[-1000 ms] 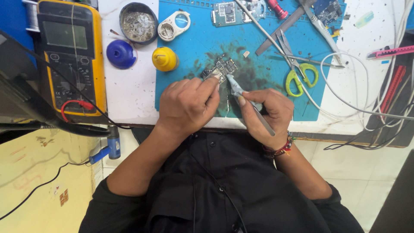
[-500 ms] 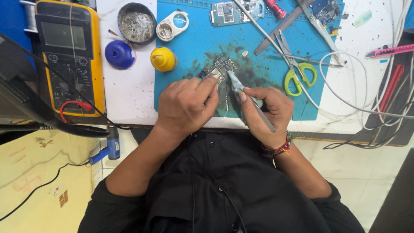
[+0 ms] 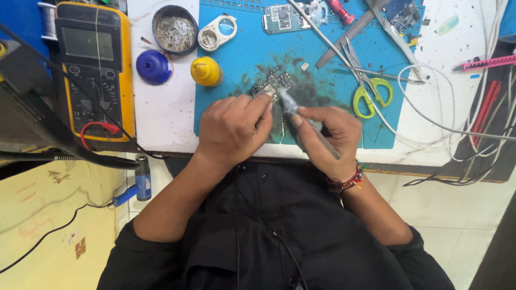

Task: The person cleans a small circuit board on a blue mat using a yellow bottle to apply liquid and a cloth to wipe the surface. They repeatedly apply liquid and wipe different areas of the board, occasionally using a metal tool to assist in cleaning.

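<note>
At the far left a yellow meter (image 3: 94,70) lies on the bench, with a red and black lead (image 3: 102,129) curling off its lower edge. Below the bench edge a small blue tool (image 3: 141,182) hangs on a cable. To the right of the meter sit a round tin of metal wool (image 3: 174,29), a blue cap (image 3: 153,67) and a yellow bottle (image 3: 206,71), all on the white bench top (image 3: 161,113), with a white ring-shaped holder (image 3: 216,33) at the edge of the blue mat (image 3: 242,64).

The left hand (image 3: 234,129) is curled, its fingertips pressed down on the near edge of a small dark circuit board (image 3: 274,83), which lies on a blackened patch near the middle of the mat. Just beside it, the right hand (image 3: 328,134) is closed around a grey pen-like tool (image 3: 303,123), held like a pencil, slanted so its tip meets the board next to the left fingertips. A beaded band (image 3: 346,180) circles the right wrist.

Further right, a second green board (image 3: 282,16) rests at the top of the mat, then a red-handled tool (image 3: 341,9), a long metal bar (image 3: 346,40) and green-handled scissors (image 3: 371,91). White cables (image 3: 430,115) loop across the mat's right edge, and a pink cutter (image 3: 484,63) lies at the far right.
</note>
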